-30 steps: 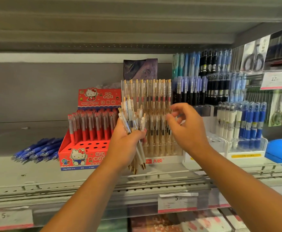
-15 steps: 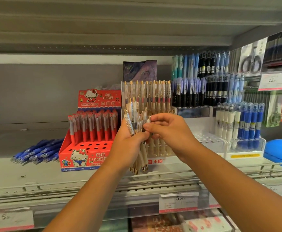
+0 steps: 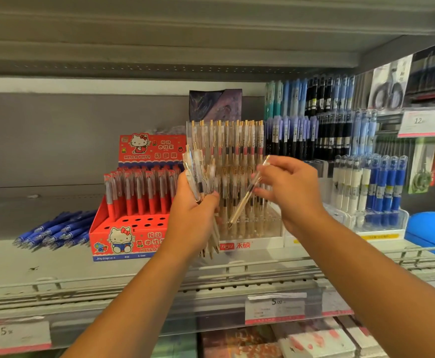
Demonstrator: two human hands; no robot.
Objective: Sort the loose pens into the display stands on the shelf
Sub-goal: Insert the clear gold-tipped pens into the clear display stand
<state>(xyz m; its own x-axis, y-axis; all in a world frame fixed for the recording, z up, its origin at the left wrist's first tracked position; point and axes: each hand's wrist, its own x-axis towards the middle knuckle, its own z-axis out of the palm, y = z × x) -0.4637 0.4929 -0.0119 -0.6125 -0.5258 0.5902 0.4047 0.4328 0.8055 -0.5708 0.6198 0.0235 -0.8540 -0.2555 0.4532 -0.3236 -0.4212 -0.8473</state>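
My left hand (image 3: pixel 193 215) grips a bundle of clear gold-trimmed pens (image 3: pixel 198 174), held upright in front of the shelf. My right hand (image 3: pixel 291 189) pinches one clear gold pen (image 3: pixel 247 195), which slants tip-down over the clear tiered display stand (image 3: pixel 252 239) that holds many pens of the same kind. The single pen's tip sits just above the stand's front rows. Left of it stands a red Hello Kitty stand (image 3: pixel 133 228) with red pens in its back rows and open holes in front.
Loose blue pens (image 3: pixel 56 229) lie in a pile on the shelf (image 3: pixel 30 267) at the left. More stands with blue, black and white pens (image 3: pixel 366 182) fill the right. A wire rail (image 3: pixel 237 272) and price labels run along the shelf's front edge.
My right hand has taken one pen out of the left hand's bundle and carried it right and down, toward the clear stand. The left hand has kept its bundle in place.
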